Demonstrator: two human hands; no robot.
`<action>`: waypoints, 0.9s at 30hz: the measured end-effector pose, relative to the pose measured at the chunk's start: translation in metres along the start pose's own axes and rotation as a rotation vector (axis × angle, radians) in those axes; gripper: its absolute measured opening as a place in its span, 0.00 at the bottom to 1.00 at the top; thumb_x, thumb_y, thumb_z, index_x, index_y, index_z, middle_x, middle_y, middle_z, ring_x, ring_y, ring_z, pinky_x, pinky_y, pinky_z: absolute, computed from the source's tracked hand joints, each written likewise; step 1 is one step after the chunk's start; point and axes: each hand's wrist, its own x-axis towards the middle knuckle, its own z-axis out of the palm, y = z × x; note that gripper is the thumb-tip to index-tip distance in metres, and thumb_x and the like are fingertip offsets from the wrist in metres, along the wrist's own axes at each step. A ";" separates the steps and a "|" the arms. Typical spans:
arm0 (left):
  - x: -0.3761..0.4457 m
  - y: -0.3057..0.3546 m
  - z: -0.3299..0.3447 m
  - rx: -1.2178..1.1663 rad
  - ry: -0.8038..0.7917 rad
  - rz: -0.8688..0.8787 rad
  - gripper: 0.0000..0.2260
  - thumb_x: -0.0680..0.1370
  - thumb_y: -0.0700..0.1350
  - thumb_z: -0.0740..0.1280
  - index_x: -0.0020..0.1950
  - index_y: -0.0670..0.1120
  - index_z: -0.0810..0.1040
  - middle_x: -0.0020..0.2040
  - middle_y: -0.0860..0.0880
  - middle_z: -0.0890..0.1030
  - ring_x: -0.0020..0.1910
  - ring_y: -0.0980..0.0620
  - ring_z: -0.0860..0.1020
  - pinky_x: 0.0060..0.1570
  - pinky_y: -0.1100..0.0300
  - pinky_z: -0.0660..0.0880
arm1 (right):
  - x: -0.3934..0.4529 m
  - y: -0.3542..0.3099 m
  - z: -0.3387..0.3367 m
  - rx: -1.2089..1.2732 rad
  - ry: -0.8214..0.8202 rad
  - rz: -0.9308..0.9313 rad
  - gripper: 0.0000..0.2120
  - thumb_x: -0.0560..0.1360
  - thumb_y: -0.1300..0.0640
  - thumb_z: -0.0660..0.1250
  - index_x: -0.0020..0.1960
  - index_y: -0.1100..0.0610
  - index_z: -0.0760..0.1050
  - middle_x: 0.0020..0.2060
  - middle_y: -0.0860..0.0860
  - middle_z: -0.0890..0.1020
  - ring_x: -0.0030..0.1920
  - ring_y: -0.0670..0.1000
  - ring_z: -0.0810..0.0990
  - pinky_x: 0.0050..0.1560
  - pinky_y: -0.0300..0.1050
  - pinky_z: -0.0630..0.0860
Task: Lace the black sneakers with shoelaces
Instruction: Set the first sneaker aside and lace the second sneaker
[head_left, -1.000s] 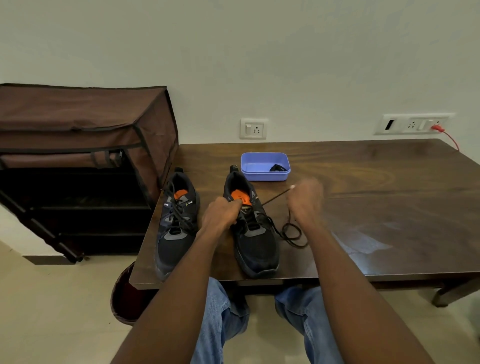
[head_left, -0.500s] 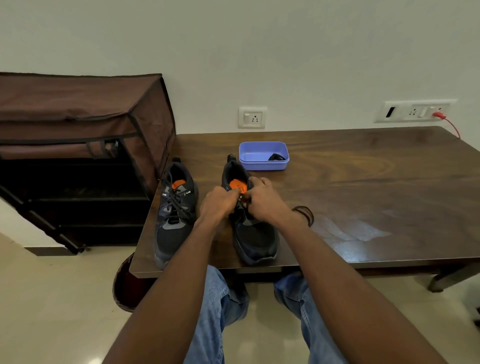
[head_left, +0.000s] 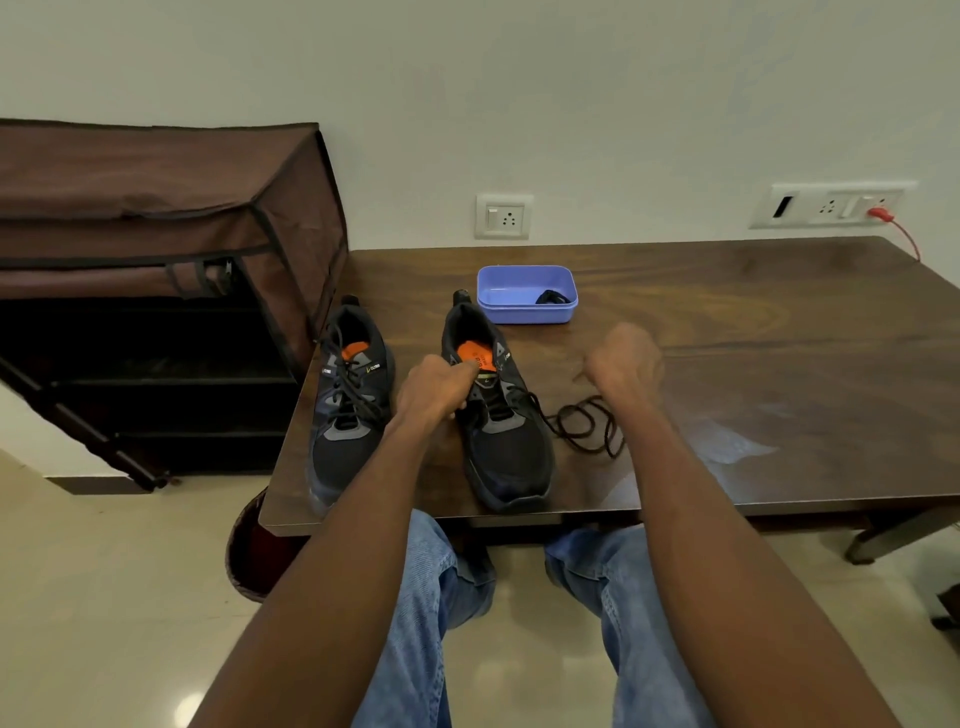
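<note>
Two black sneakers with orange insoles stand side by side on the dark wooden table (head_left: 727, 332). The left sneaker (head_left: 350, 400) is laced. My left hand (head_left: 434, 387) grips the tongue area of the right sneaker (head_left: 506, 436). A black shoelace (head_left: 582, 426) runs from that sneaker's eyelets and lies in loose loops on the table to its right. My right hand (head_left: 626, 361) is closed and raised above those loops, pinching the lace's end, which is blurred.
A blue plastic tub (head_left: 527, 306) with a small black item inside sits behind the right sneaker. A brown fabric shoe rack (head_left: 156, 249) stands left of the table. Wall sockets (head_left: 504, 215) and a red cable (head_left: 901, 231) are behind.
My right hand has left the right sneaker and pulled out to the right and up, drawing lace through. The loops have spread on the table. My left hand stays on the sneaker.
</note>
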 end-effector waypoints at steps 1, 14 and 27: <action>0.001 0.000 0.001 0.001 -0.003 0.003 0.16 0.76 0.53 0.63 0.39 0.42 0.81 0.33 0.47 0.83 0.31 0.50 0.78 0.47 0.50 0.80 | 0.000 0.001 0.002 -0.065 -0.013 -0.001 0.11 0.78 0.61 0.64 0.57 0.63 0.78 0.59 0.60 0.78 0.60 0.61 0.77 0.57 0.51 0.73; 0.003 -0.003 0.001 0.061 0.089 0.043 0.18 0.75 0.52 0.70 0.29 0.46 0.72 0.28 0.50 0.74 0.29 0.52 0.73 0.30 0.59 0.65 | -0.032 -0.045 0.039 0.093 -0.291 -0.372 0.10 0.76 0.52 0.64 0.52 0.58 0.73 0.45 0.54 0.80 0.48 0.58 0.79 0.47 0.53 0.77; 0.007 -0.005 0.003 0.044 0.079 0.206 0.11 0.76 0.46 0.67 0.58 0.53 0.73 0.50 0.52 0.78 0.48 0.50 0.78 0.50 0.51 0.77 | -0.020 -0.035 0.028 0.183 -0.335 -0.451 0.24 0.75 0.59 0.58 0.68 0.43 0.66 0.56 0.51 0.81 0.53 0.57 0.78 0.46 0.49 0.70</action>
